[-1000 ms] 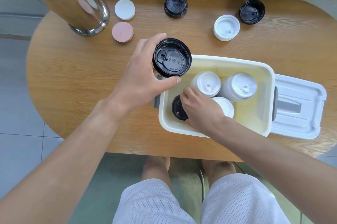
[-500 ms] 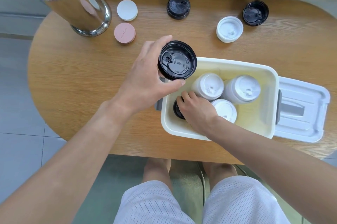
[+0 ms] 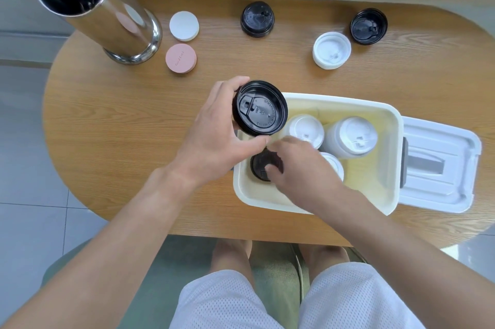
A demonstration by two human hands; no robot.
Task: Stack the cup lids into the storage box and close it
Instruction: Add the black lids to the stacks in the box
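Lid in left hand tilts, top facing up.

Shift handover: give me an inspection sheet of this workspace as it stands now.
Surface: wooden table, rounded ends, grain visible.
Job's things: storage box open, holding three white lid stacks and a black lid; box cover lying flat to its right; two black lids and one white lid loose on the table.
Clutter: steel canister of dark sticks; white disc; pink disc.
Grippers: left hand holds a black lid over the box edge; right hand inside the box, blurred, fingers at the black lid.
Cables: nothing seen.
Surroundings: tiled floor, pale ledge behind, person's knees below.
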